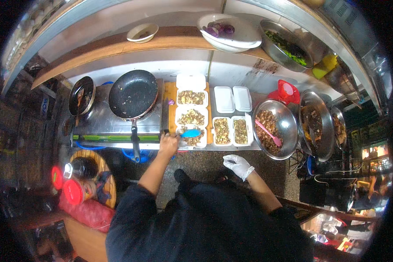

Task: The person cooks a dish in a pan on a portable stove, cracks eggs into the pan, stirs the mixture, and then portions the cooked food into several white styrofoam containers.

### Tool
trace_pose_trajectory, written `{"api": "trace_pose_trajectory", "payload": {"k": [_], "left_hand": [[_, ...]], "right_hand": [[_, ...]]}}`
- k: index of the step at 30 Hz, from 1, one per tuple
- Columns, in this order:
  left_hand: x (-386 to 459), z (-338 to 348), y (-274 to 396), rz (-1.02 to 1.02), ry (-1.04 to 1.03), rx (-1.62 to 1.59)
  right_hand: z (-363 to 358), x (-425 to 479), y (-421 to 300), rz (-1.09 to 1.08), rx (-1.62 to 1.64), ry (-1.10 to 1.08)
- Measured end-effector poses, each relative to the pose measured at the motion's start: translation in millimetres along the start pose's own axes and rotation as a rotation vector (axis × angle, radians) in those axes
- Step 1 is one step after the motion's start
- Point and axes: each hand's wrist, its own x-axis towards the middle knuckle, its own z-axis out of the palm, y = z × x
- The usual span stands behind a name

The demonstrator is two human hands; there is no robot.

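Observation:
My bare left hand (169, 143) grips a blue spatula or spoon (190, 133). Its blade lies over the nearest white foam box (201, 141), which holds chopped, browned food. Beyond that box, two more filled foam boxes (192, 117) line up on a wooden board (170, 114), the farthest with its lid (190, 82) raised. To their right are two filled foam trays (222, 131) with white lids (224, 99) behind them. My right hand (237, 166), in a clear glove, hovers before the counter edge with loosely curled fingers and nothing visible in it.
A large frying pan (133, 93) sits on the stove, its handle jutting past the front edge. Left of it is a smaller pan (82, 95). Steel bowls (290, 121) of food crowd the right, one with a pink spoon (268, 132). A wooden shelf (170, 42) carries more bowls.

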Motion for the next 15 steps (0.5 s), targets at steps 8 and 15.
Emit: {"api": "trace_pose_trajectory", "payload": {"k": [8,15], "left_hand": [[20.1,1.3,10.2,0.052,-0.115,0.012],[-0.6,-30.2,18.2,-0.102,0.077,-0.072]], "right_hand": [[-5.8,22.9,-22.2,-0.118,-0.594,0.075],[-25.1,128.4,-65.2,-0.248,-1.048,0.038]]}}
